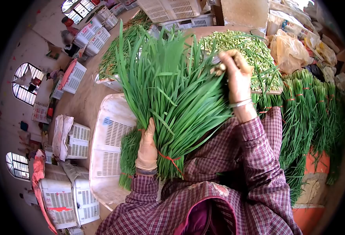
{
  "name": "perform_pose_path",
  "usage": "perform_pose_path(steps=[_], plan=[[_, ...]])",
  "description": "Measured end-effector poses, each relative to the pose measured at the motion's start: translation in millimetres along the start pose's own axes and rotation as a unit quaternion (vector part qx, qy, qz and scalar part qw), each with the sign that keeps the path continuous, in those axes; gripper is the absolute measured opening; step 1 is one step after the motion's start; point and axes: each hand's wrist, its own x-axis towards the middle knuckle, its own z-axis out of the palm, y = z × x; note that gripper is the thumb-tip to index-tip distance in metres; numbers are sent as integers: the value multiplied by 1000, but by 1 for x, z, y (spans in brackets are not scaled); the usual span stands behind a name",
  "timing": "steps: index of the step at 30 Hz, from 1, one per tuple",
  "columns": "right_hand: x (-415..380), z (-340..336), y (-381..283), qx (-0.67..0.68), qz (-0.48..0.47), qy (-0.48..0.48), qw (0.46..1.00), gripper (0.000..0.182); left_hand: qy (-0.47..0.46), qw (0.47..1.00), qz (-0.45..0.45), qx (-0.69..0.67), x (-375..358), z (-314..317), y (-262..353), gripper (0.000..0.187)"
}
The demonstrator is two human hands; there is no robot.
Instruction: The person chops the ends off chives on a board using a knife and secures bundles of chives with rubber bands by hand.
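A large bunch of garlic chives (180, 105), long flat green leaves fanned out at the top, stands in front of my body. A red tie (168, 158) goes round its lower part. My left hand (146, 147), in a pale glove, is closed round the left side of the bunch. Raised at the bunch's upper right edge is my right hand (235, 72), its fingers curled in. A small greyish thing shows at its fingertips, too blurred to name. Leaves beside these fingers are blurred as well.
A white plastic crate (111, 113) with another green bundle (129, 156) is at my left. Tied chive bundles (301, 105) lie at my right. Cut pale stalks (235, 43) are heaped ahead, near plastic bags (290, 49). More crates (57, 199) line the left; a person (68, 27) is far off.
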Motion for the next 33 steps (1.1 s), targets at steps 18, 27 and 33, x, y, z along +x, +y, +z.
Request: perform_pose_path(steps=[18,27,33], plan=[[-43,29,-53,-501,-356,-371,696,101,-170,649,-208,-712,65,-34,4,66],[-32,91,-48,-356,-452,-341,744,86,-285,678,-46,-675,77,-77,36,81],[-28,91,-57,-295,-249,-254,887,82,-319,797,-88,-505,68,-171,53,90]])
